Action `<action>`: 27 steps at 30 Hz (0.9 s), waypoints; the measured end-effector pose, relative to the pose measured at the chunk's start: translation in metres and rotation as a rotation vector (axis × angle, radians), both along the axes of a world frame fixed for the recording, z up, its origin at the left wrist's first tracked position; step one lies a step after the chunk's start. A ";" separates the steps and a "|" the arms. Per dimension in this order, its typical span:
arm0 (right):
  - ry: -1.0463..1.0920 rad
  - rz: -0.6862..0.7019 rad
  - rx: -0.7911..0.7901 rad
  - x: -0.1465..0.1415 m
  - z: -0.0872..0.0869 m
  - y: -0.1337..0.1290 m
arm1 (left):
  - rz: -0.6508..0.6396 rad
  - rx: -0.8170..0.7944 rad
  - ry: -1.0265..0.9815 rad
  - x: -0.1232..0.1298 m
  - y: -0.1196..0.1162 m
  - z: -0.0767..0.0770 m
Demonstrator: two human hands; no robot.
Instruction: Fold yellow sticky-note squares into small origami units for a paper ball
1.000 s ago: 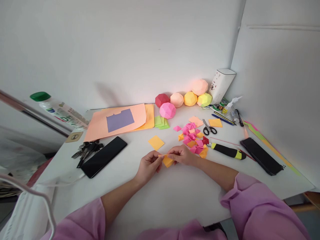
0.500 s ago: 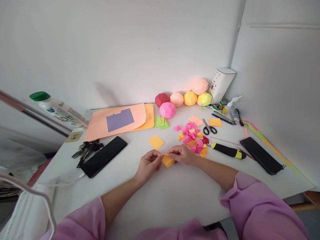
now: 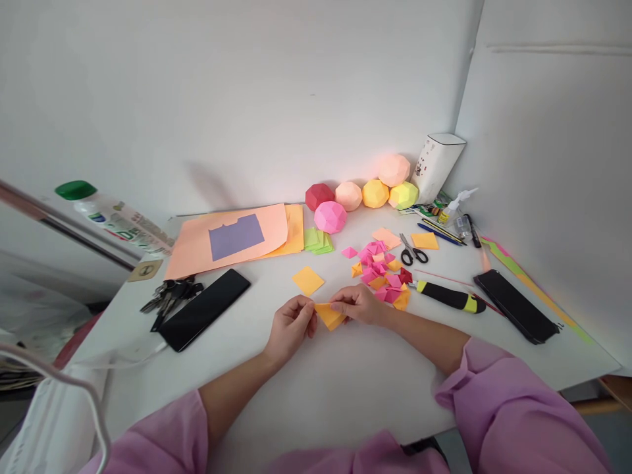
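Observation:
Between my two hands, low over the white table, is a small folded piece of orange paper [image 3: 330, 318]. My left hand [image 3: 292, 326] pinches its left corner between thumb and forefinger. My right hand [image 3: 359, 305] grips the right side, thumb in front and the other fingers behind. Just beyond my hands lies a flat orange paper square [image 3: 309, 280]. To the right of it, a heap of folded pink and orange paper pieces [image 3: 379, 263] spreads near my right hand.
Faceted paper balls [image 3: 330, 216] line the wall. Scissors [image 3: 413, 251], a yellow-black utility knife [image 3: 449, 296] and a black case [image 3: 516, 307] lie to the right. A phone [image 3: 206, 309], keys [image 3: 170, 299], peach sheets [image 3: 187, 243] and a green-capped bottle [image 3: 123, 220] are left.
My left thumb and fingers have shifted slightly left along the paper's corner. The right hand keeps its grip, and the things on the table have stayed put.

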State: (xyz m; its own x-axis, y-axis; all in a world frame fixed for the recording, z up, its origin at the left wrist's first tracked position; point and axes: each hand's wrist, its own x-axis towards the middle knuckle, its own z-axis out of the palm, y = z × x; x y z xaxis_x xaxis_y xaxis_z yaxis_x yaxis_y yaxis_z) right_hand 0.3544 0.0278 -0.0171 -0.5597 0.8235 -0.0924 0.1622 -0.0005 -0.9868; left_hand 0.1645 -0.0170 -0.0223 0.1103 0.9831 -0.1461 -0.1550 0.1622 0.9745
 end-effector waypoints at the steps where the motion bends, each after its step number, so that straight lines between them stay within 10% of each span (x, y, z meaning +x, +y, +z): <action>1: 0.002 0.000 -0.004 0.000 0.000 0.000 | 0.010 -0.001 -0.013 0.000 0.000 0.000; 27: -0.102 0.101 0.194 0.000 0.003 -0.001 | -0.101 0.037 0.221 0.005 -0.002 0.007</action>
State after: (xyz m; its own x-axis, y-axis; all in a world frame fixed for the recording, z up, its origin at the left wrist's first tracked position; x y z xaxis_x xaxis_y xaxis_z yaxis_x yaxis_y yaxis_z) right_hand 0.3547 0.0265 -0.0139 -0.6362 0.7715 0.0018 0.2503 0.2087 -0.9454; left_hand 0.1697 -0.0194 -0.0157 0.1779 0.9738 -0.1418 0.0783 0.1297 0.9885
